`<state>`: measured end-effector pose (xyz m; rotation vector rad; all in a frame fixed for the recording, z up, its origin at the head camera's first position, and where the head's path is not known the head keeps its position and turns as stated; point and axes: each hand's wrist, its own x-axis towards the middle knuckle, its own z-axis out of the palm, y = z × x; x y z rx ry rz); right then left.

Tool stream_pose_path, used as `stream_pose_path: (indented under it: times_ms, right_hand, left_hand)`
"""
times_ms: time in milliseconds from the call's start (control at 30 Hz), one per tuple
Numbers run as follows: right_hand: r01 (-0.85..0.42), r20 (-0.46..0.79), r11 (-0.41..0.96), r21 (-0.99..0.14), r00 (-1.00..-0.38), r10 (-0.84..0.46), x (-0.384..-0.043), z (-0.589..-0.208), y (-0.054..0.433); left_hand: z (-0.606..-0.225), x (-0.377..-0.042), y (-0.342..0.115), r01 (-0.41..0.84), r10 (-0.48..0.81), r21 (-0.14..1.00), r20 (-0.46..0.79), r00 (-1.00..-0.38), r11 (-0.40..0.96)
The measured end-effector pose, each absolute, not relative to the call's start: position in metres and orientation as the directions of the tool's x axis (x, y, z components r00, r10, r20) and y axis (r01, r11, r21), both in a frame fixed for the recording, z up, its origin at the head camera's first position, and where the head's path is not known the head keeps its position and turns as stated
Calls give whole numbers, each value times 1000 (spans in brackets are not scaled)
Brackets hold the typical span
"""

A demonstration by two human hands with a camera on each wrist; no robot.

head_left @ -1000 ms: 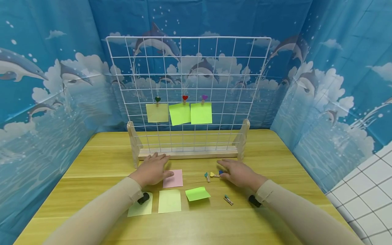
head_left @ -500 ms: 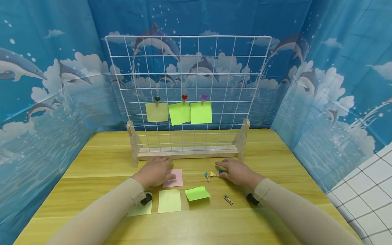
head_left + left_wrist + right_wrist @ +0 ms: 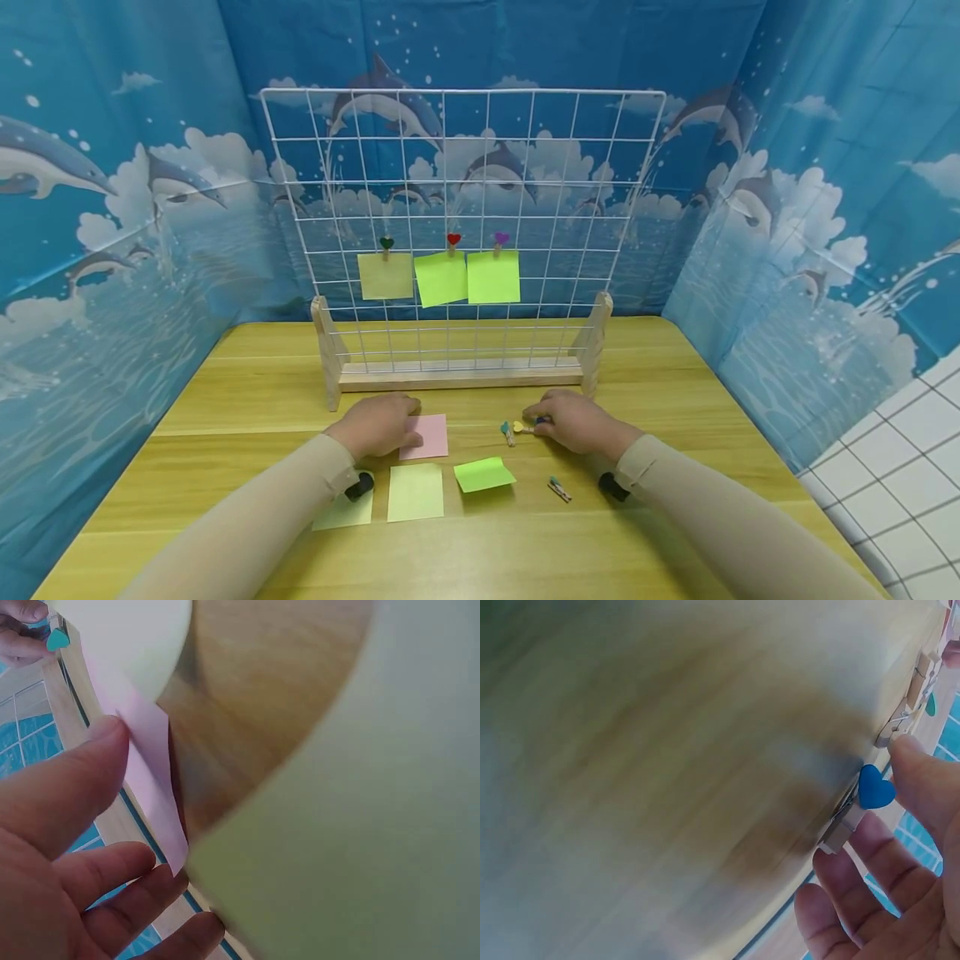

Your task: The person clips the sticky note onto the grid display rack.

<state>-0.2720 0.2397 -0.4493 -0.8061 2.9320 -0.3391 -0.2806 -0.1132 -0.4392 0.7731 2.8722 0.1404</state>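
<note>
My left hand (image 3: 375, 425) reaches over the pink sticky note (image 3: 432, 437) on the table. In the left wrist view its thumb touches the note, the bent fingers lie along the far edge, and the paper bows slightly. My right hand (image 3: 579, 422) is around a small wooden clothespin with a blue heart (image 3: 875, 787); the thumb is at the heart side, fingertips at the other end. Beside it lie a yellow-heart clothespin (image 3: 521, 427) and a teal-heart clothespin (image 3: 507, 434). The right hand mostly hides the blue one in the head view.
A white wire grid (image 3: 465, 181) on a wooden stand (image 3: 461, 379) holds three clipped notes. Nearer lie a bright green note (image 3: 483, 474), a pale yellow note (image 3: 416, 492), another pale note (image 3: 341, 515) partly under the left wrist, and another clothespin (image 3: 559, 489).
My left hand has moved slightly right over the pink note and its fingers have bent. My right hand has shifted slightly left and its fingers have curled about the blue-heart clothespin.
</note>
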Motion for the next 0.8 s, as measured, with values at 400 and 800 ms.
stream_pose_path:
  times_ms: [400,800]
  right_hand:
    - [-481,-44,850,-213,-865,-500,-271,-447,237]
    - [-414,-81,887,-203,-896,-437,-273,-447,244]
  left_hand:
    - [-436,-280,-111,515,528,119,-122,-841,849]
    - [-439,-282,-111,545,559,139,-94,-824,827]
